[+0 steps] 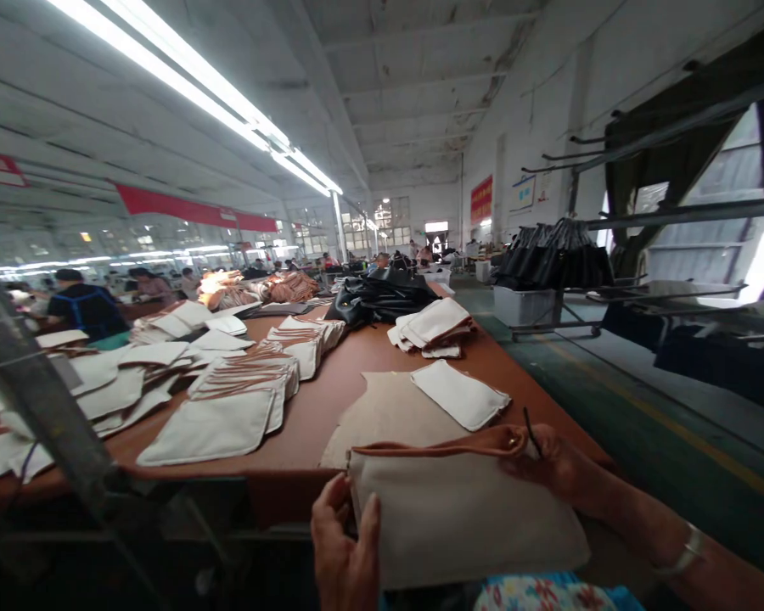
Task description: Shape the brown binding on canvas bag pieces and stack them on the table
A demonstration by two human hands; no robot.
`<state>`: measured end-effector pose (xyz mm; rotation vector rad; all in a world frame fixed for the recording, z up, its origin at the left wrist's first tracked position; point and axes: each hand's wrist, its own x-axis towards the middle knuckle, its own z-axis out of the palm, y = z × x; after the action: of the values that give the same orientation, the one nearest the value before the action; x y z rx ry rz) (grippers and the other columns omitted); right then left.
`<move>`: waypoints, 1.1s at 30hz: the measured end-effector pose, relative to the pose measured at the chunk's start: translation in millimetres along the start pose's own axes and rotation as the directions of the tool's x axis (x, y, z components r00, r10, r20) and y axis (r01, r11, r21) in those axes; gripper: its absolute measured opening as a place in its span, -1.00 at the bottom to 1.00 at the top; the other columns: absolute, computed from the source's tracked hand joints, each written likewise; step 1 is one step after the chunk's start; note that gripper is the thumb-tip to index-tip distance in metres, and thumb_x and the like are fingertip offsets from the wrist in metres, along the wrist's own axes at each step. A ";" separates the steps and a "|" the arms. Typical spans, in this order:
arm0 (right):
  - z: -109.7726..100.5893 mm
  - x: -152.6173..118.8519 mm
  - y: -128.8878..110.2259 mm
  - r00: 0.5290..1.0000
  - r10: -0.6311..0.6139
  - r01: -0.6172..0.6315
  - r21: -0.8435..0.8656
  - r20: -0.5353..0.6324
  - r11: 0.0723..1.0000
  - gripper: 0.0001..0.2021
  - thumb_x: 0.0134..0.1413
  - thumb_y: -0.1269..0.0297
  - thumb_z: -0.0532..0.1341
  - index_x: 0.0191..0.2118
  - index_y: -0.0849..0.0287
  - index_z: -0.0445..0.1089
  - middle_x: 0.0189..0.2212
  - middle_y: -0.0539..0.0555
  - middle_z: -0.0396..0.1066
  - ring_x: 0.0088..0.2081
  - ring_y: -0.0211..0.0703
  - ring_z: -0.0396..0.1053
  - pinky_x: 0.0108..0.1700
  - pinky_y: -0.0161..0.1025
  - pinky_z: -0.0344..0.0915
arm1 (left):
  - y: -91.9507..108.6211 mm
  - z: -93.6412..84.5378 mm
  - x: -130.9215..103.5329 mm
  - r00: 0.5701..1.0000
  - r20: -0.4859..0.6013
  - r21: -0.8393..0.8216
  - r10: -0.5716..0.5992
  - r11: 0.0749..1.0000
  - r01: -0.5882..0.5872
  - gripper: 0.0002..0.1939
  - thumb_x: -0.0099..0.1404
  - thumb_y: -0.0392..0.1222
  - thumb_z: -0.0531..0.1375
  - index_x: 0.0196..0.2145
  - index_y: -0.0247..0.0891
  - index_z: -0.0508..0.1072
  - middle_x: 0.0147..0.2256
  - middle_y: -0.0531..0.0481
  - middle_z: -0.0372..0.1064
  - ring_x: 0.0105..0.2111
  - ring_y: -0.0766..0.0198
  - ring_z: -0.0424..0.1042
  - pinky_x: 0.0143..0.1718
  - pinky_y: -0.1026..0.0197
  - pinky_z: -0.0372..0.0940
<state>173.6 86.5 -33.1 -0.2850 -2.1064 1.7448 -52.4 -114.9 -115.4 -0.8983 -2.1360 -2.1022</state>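
Observation:
A cream pouch (471,518) with a brown strip along its top edge is held up at the front edge of the table. My left hand (347,543) grips its left side near the upper corner, thumb on the near face. At the upper right corner, my right hand (551,462) is closed on the pouch's brown edge; some of its fingers are hidden behind. A thin dark stick-like piece (532,433) pokes up at the right hand, its kind unclear. Just beyond lies a single cream pouch (462,395) on a beige sheet (382,407).
The brown-topped table (331,373) carries rows of cream pouches (229,407), a small stack (433,327) and a black heap (385,297). A metal post (44,382) stands at left. Racks with black bags (551,259) line the right aisle. People work further back.

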 end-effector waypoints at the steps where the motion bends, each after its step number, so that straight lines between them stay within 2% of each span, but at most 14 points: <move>1: -0.3 -0.7 -1.2 1.000 0.002 -0.002 -0.036 0.005 0.999 -0.59 0.04 0.12 0.33 -0.07 0.33 0.50 -0.39 0.12 0.45 -0.33 -0.12 0.38 -0.23 -0.23 0.34 | -1.2 -3.8 8.9 0.989 0.044 -0.041 -0.142 0.989 0.144 -0.36 0.16 0.02 0.31 0.12 -0.30 0.29 0.07 -0.30 0.37 0.05 -0.11 0.41 0.00 0.00 0.36; 2: -0.1 -1.2 -2.4 1.000 0.005 -0.004 -0.063 0.012 0.998 -0.60 0.06 0.12 0.32 -0.08 0.33 0.50 -0.42 0.11 0.44 -0.36 -0.15 0.37 -0.24 -0.24 0.34 | -0.7 -6.2 16.6 0.963 0.103 -0.089 -0.251 0.961 0.260 -0.32 0.14 0.04 0.32 0.13 -0.31 0.27 0.11 -0.31 0.34 0.11 -0.12 0.36 0.02 0.03 0.33; 4: 0.7 -1.3 -3.3 0.999 0.021 -0.017 -0.089 0.038 0.996 -0.61 0.09 0.12 0.30 -0.07 0.33 0.49 -0.44 0.10 0.44 -0.42 -0.20 0.35 -0.24 -0.25 0.34 | 4.2 -8.6 27.0 0.905 0.245 -0.215 -0.349 0.890 0.401 -0.31 0.14 0.06 0.32 0.14 -0.31 0.28 0.13 -0.28 0.35 0.14 -0.09 0.33 0.00 0.12 0.33; 9: -6.9 8.1 12.6 0.994 0.108 -0.108 -0.019 -0.007 0.994 -0.52 0.14 0.06 0.23 0.05 0.35 0.40 -0.29 0.20 0.47 -0.25 -0.01 0.45 -0.19 -0.14 0.38 | 26.6 -15.9 30.5 0.813 0.463 -0.480 -0.352 0.672 0.564 -0.17 0.09 -0.02 0.38 0.25 -0.14 0.14 -0.15 -0.09 0.56 -0.25 0.06 0.57 -0.29 0.18 0.42; 11: -10.9 16.7 24.2 0.985 0.122 -0.141 -0.155 -0.125 0.978 -0.49 0.11 0.04 0.23 0.05 0.33 0.39 -0.22 0.24 0.47 -0.20 0.07 0.46 -0.18 -0.07 0.39 | 35.5 -19.7 28.0 0.786 0.497 -0.503 -0.368 0.616 0.606 -0.18 0.03 -0.08 0.42 0.20 -0.08 0.19 -0.20 -0.04 0.57 -0.37 0.12 0.56 -0.37 0.20 0.41; 12: -10.7 21.3 29.0 0.973 0.069 -0.133 -0.293 -0.218 0.947 -0.50 0.05 0.06 0.28 0.03 0.31 0.40 -0.17 0.27 0.46 -0.15 0.11 0.44 -0.13 -0.02 0.39 | 39.6 -20.5 26.4 0.771 0.514 -0.492 -0.377 0.607 0.625 -0.24 0.00 -0.09 0.43 0.14 -0.08 0.26 -0.22 -0.02 0.57 -0.42 0.15 0.55 -0.41 0.21 0.40; 14: -2.2 29.5 32.9 0.922 -0.160 -0.081 -0.579 -0.354 0.812 -0.53 -0.05 0.17 0.35 0.00 0.26 0.43 -0.07 0.30 0.42 -0.03 0.17 0.37 0.03 0.04 0.31 | 47.1 -18.5 22.7 0.736 0.560 -0.423 -0.379 0.633 0.648 -0.41 -0.03 -0.10 0.44 -0.03 -0.13 0.39 -0.32 0.00 0.57 -0.50 0.21 0.51 -0.47 0.24 0.36; 16: 18.1 35.3 27.4 0.874 -0.368 0.039 -0.710 -0.316 0.703 -0.59 -0.03 0.25 0.32 0.00 0.22 0.42 -0.03 0.29 0.40 0.03 0.12 0.32 0.12 0.02 0.23 | 53.6 -11.7 18.8 0.712 0.606 -0.334 -0.355 0.699 0.632 -0.54 -0.03 -0.09 0.44 -0.17 -0.19 0.45 -0.40 0.02 0.54 -0.55 0.27 0.45 -0.49 0.28 0.32; 19: 59.5 41.5 9.8 0.913 -0.400 0.287 -0.572 -0.079 0.769 -0.75 0.07 0.30 0.25 -0.11 0.22 0.42 -0.15 0.19 0.44 -0.10 -0.06 0.37 0.01 -0.13 0.30 | 59.8 0.6 13.9 0.729 0.615 -0.251 -0.302 0.801 0.544 -0.61 -0.03 -0.08 0.44 -0.26 -0.24 0.47 -0.42 0.03 0.51 -0.51 0.32 0.41 -0.46 0.34 0.27; 23: 94.4 48.8 5.5 0.976 -0.209 0.217 -0.281 0.060 0.935 -0.82 0.08 0.27 0.25 -0.23 0.26 0.41 -0.36 0.07 0.42 -0.35 -0.23 0.34 -0.28 -0.30 0.30 | 59.9 4.1 8.8 0.742 0.583 -0.205 -0.330 0.824 0.528 -0.64 -0.04 -0.09 0.44 -0.31 -0.22 0.45 -0.50 0.11 0.43 -0.53 0.37 0.31 -0.47 0.36 0.21; 26: 99.5 48.2 20.8 0.967 -0.254 0.253 -0.224 0.021 0.941 -0.85 0.07 0.27 0.26 -0.31 0.26 0.41 -0.42 0.02 0.37 -0.40 -0.27 0.30 -0.33 -0.33 0.25 | 59.9 0.1 3.9 0.688 0.627 -0.235 -0.366 0.753 0.615 -0.59 -0.09 -0.05 0.46 -0.31 -0.21 0.45 -0.52 0.12 0.40 -0.54 0.36 0.29 -0.48 0.36 0.19; 30: 98.7 38.7 34.6 0.883 -0.458 0.404 -0.333 -0.099 0.852 -0.94 0.11 0.37 0.22 -0.35 0.23 0.42 -0.40 0.06 0.38 -0.32 -0.22 0.33 -0.22 -0.27 0.24 | 66.7 2.6 -1.2 0.613 0.699 -0.345 -0.367 0.578 0.739 -0.63 0.09 0.10 0.30 -0.28 -0.24 0.52 -0.44 0.02 0.44 -0.42 0.23 0.38 -0.35 0.26 0.28; 31: 98.1 35.9 34.9 0.874 -0.470 0.407 -0.346 -0.121 0.845 -0.94 0.12 0.38 0.21 -0.34 0.22 0.42 -0.39 0.07 0.38 -0.32 -0.21 0.33 -0.22 -0.26 0.24 | 68.2 4.8 -1.2 0.610 0.703 -0.353 -0.366 0.565 0.746 -0.64 0.14 0.10 0.27 -0.28 -0.25 0.53 -0.40 -0.01 0.45 -0.38 0.20 0.39 -0.32 0.24 0.30; 33: 96.1 30.9 33.1 0.867 -0.476 0.394 -0.378 -0.151 0.838 -0.95 0.13 0.40 0.20 -0.34 0.22 0.41 -0.39 0.08 0.39 -0.31 -0.20 0.33 -0.22 -0.25 0.24 | 69.3 9.5 0.8 0.633 0.681 -0.311 -0.368 0.637 0.705 -0.68 0.15 0.05 0.26 -0.28 -0.26 0.55 -0.30 -0.04 0.46 -0.30 0.16 0.40 -0.29 0.25 0.29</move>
<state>102.4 19.4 -74.6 -0.0834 -2.0744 1.0304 -21.7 -110.6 -52.7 -1.0971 -2.2994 -3.2884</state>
